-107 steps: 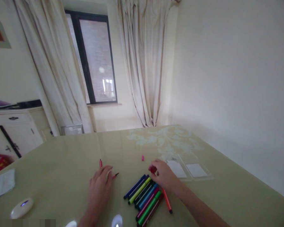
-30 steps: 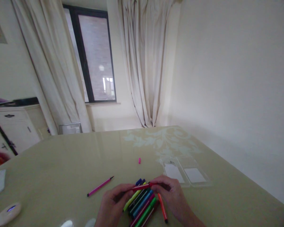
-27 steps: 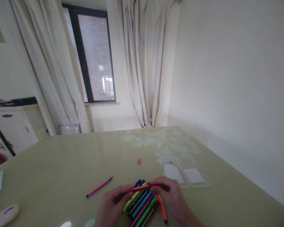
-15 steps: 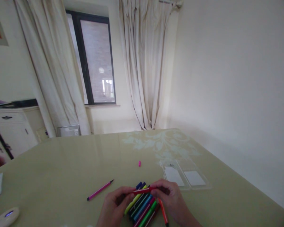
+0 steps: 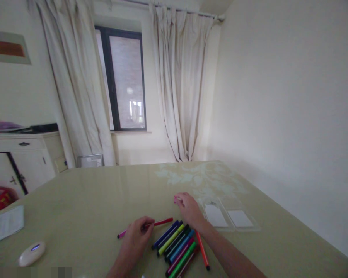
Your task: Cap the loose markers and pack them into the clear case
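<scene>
My left hand (image 5: 137, 237) rests on the green table (image 5: 84, 200) with its fingertips pinching the near end of a red marker (image 5: 162, 222), which lies almost flat and points right. A pink marker (image 5: 121, 234) pokes out from under that hand on the left. My right hand (image 5: 189, 210) reaches further out, and its fingertips close on a small pink cap (image 5: 175, 199). Between my forearms lies a row of several capped markers (image 5: 178, 243) side by side. An orange marker (image 5: 203, 250) lies just right of the row, under my right forearm.
A clear plastic case (image 5: 229, 217), opened flat, lies right of my right hand. At the left edge are a white oval device (image 5: 31, 253) and a white packet (image 5: 4, 229). A white cabinet (image 5: 20, 158) stands beyond the table. The wall runs close along the right side.
My right hand let go of the red marker and reached forward to the pink cap. My left hand carried the red marker left, over the pink marker. The camera tilted up slightly.
</scene>
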`<state>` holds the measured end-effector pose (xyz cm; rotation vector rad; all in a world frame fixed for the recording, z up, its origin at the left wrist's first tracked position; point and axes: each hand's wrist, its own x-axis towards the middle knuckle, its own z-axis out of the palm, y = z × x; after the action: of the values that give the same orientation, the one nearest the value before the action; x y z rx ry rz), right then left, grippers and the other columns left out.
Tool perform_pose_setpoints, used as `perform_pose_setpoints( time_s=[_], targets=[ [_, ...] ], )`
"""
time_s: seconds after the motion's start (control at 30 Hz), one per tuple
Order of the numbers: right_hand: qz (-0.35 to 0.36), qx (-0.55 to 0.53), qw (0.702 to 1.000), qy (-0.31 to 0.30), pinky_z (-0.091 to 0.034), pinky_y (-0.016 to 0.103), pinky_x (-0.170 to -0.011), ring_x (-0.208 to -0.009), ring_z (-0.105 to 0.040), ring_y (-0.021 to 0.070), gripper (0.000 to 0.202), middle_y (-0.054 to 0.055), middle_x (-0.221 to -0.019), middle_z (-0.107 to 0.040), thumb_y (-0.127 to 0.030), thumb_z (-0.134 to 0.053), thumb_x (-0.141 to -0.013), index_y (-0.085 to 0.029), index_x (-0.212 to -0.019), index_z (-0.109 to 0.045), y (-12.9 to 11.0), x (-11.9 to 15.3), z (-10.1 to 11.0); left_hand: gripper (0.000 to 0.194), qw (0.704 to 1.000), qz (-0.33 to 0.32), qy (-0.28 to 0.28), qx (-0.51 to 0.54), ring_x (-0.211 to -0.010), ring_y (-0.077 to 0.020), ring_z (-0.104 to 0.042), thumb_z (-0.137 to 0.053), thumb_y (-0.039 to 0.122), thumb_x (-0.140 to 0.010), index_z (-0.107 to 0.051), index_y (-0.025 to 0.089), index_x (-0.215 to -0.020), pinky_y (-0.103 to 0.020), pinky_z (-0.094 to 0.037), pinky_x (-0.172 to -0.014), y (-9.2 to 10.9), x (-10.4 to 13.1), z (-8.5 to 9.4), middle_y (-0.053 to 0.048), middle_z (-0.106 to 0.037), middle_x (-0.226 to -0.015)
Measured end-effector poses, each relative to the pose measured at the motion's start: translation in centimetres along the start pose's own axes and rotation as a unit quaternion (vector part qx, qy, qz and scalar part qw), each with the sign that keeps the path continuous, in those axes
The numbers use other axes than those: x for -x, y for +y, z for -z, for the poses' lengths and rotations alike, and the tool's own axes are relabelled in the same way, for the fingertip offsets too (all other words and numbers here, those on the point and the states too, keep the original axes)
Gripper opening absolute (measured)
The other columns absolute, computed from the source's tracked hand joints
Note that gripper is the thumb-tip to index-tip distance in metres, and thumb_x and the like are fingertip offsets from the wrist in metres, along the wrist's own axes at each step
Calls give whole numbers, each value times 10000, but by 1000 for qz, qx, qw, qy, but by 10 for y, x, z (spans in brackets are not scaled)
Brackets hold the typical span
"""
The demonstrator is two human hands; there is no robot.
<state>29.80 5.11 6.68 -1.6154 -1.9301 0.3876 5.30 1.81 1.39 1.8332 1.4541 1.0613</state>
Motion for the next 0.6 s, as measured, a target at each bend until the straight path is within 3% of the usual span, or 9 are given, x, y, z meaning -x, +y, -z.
perform_pose_setpoints(
  time_s=[0.17, 0.27, 0.4, 0.47, 0.53, 0.6],
  targets=[
    [-45, 47, 998, -24, -488, 340, -858, -989, -706, 282, 132, 161, -1048, -750, -133, -666, -876, -148, -923, -789, -1, -35, -20, 253, 997, -17, -18, -77, -956, -275, -722, -585, 364, -847, -785, 222, -910, -382, -536, -899, 2, 5, 1, -69, -796, -962],
    [-50, 41, 998, -22, -485, 331, -874, -994, -712, 268, 213, 140, -999, -772, -30, -623, -823, -158, -886, -782, 1, -35, -22, 321, 996, -4, 11, -84, -969, -284, -714, -555, 421, -865, -782, 218, -967, -400, -533, -925, 0, 1, 12, -87, -788, -1007],
    [-16, -34, 999, -14, -535, 280, -857, -924, -729, 197, 364, 70, -991, -789, -90, -613, -856, -186, -1185, -736, 11, -1, -7, 403, 978, 46, 63, -193, -1065, -328, -687, -511, 446, -890, -764, 187, -1068, -462, -514, -978, -16, -1, 37, -126, -757, -1135],
    [16, -181, 983, -2, -576, 313, -810, -894, -729, 216, 355, 86, -1008, -775, -180, -638, -862, -182, -1204, -734, 21, 28, 4, 344, 960, 68, 59, -267, -1151, -352, -654, -549, 409, -864, -766, 218, -1052, -508, -482, -1026, -24, 0, 47, -111, -745, -1173],
    [15, -266, 964, -2, -597, 354, -818, -955, -720, 244, 374, 103, -1094, -750, -331, -659, -905, -207, -1252, -722, 32, 57, 14, 273, 951, 79, 44, -295, -1157, -344, -654, -541, 373, -868, -763, 251, -971, -515, -477, -1032, -26, 1, 49, -88, -749, -1148],
    [0, -322, 947, 15, -596, 382, -855, -1017, -705, 263, 388, 116, -1123, -722, -440, -665, -928, -213, -1236, -725, 40, 77, 23, 282, 965, 60, 46, -250, -1112, -313, -680, -493, 392, -917, -742, 260, -938, -471, -506, -1003, -19, 2, 44, -76, -756, -1111]
  ],
)
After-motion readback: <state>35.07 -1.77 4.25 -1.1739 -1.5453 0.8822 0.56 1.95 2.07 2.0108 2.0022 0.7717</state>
